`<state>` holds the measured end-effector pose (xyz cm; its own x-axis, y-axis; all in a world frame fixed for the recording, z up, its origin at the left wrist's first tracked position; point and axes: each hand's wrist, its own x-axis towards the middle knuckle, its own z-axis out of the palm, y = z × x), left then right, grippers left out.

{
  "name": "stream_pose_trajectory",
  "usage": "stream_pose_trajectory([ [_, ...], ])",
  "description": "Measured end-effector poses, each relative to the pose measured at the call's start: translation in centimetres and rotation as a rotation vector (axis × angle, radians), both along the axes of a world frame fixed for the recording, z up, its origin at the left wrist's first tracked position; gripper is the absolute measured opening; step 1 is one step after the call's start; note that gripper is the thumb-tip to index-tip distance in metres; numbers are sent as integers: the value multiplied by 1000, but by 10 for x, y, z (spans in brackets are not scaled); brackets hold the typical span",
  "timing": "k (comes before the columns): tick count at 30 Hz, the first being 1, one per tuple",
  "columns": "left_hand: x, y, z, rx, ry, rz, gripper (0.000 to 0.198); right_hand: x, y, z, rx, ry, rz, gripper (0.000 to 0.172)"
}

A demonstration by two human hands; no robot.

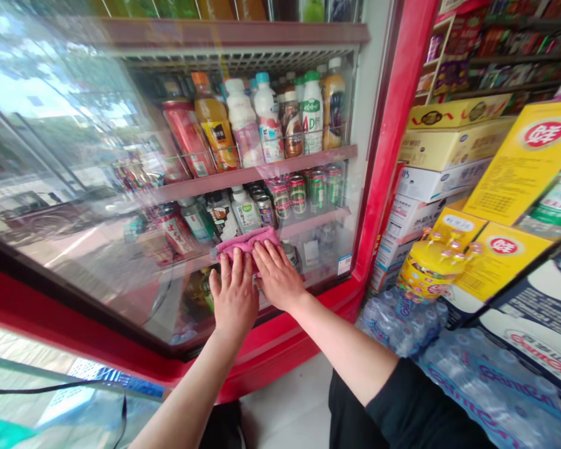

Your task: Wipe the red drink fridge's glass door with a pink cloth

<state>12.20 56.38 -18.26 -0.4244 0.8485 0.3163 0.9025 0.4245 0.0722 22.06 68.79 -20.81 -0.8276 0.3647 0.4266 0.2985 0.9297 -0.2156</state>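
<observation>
A pink cloth (247, 241) is pressed flat against the glass door (98, 206) of a red drinks fridge (388, 143). My left hand (234, 293) lies flat on the cloth's lower left part, fingers pointing up. Beside it, my right hand (275, 274) is spread on the cloth's lower right part, touching the left hand. Behind the glass stand bottles (266, 118) on an upper shelf and green cans (308, 190) on the shelf below.
To the right of the fridge are stacked yellow and white cartons (449, 149) and shrink-wrapped packs of water bottles (402, 324) on the floor. Shop shelves (495, 43) fill the back right. A glass counter edge (75, 380) lies at lower left.
</observation>
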Motion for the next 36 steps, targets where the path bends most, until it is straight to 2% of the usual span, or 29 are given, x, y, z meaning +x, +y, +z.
stream_pose_trajectory([
  [8, 21, 29, 1, -28, -18, -37, 75, 23, 27, -3, 1, -24, -59, 70],
  [17, 56, 88, 11, -92, -43, -150, 73, 62, 61, 10, 24, -92, -276, 63],
  [23, 73, 115, 13, -75, -50, -213, 71, 78, 76, 8, 2, -76, -394, 65],
  [29, 63, 102, 16, -49, -56, -233, 70, 63, 61, 9, -70, 2, -386, 63],
  [33, 40, 74, 18, -5, -59, -202, 71, 37, 39, 19, -82, 25, -321, 61],
  [36, 15, 46, 20, 93, -6, -138, 72, 10, 19, 29, -50, 43, -232, 62],
])
